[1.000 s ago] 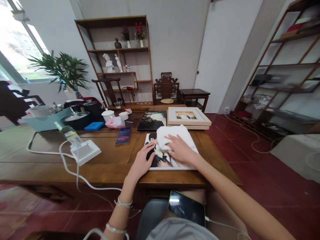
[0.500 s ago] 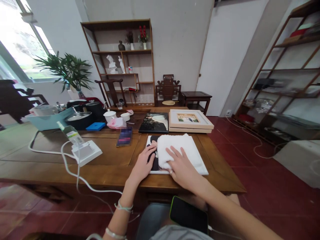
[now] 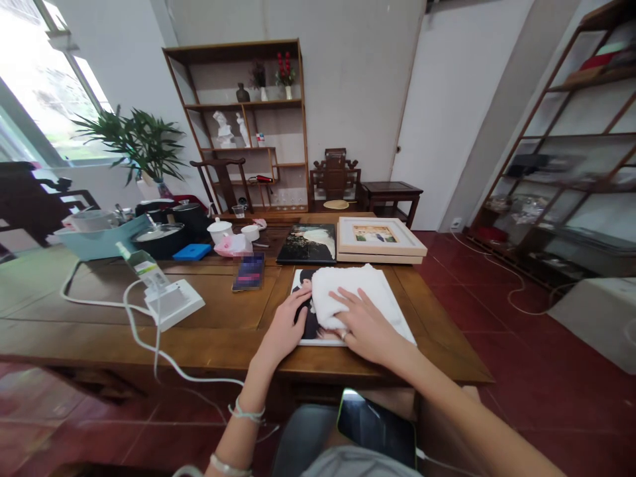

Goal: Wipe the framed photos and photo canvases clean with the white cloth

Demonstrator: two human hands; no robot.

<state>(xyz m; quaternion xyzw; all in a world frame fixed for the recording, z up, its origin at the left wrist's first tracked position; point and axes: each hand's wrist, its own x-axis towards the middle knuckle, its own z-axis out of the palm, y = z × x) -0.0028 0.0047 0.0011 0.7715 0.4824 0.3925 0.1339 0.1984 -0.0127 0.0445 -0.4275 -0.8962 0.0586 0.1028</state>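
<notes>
We sit at a wooden table (image 3: pixel 213 331), and both our hands are low in the centre of the frame. Our right hand (image 3: pixel 365 324) lies flat, palm down, on a white cloth (image 3: pixel 352 288), fingers stretched out and pressing rather than clutching it. The cloth covers most of a large photo print (image 3: pixel 309 326) that lies flat at the table's near edge. Our left hand (image 3: pixel 284 329) is open too, its fingertips resting on the print's dark left side. We judge this to be the middle of a wiping stroke across the print. A further stroke would call for firm pressure from the left hand so the print does not slide. Just above, towards the frame's middle, lie a dark picture (image 3: pixel 308 243) and a framed picture (image 3: pixel 380 236).
</notes>
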